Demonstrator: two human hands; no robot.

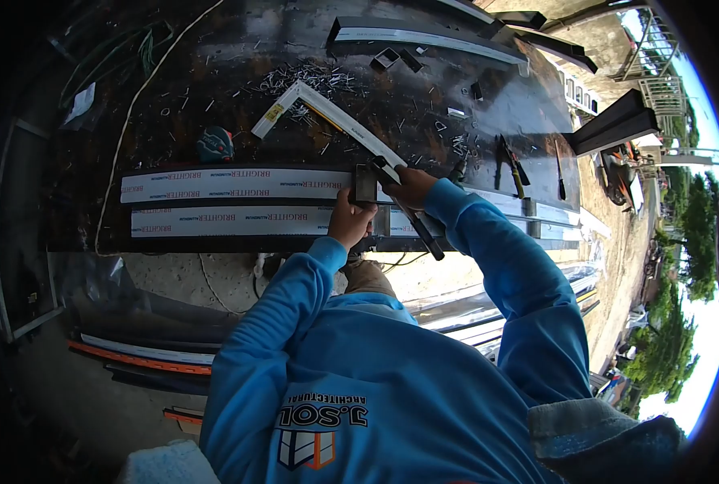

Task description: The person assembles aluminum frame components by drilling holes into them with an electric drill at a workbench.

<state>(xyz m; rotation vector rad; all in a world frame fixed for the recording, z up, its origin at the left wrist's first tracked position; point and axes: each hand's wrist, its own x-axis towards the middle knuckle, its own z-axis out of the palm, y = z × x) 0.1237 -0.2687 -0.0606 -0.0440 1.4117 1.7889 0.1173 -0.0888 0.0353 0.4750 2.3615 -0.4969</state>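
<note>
My left hand (353,219) is closed on the near edge of a short dark rectangular tube piece (366,185), which rests over the ends of the film-wrapped aluminium profiles. Just right of it, my right hand (412,187) is wrapped round a black long-handled tool (424,234); its exact kind is hard to make out. Two profiles lie side by side under white printed film, a far profile (238,185) and a near profile (230,221). A metal try square (339,121) lies on the table beyond my hands, one end close to the tool.
On the dark table (214,97) lie a tape measure (214,144), a pile of rivets or metal scraps (311,81), pliers (511,165) and a screwdriver (560,171). A long profile (428,39) lies at the back. Dark beams (615,125) jut out at the right.
</note>
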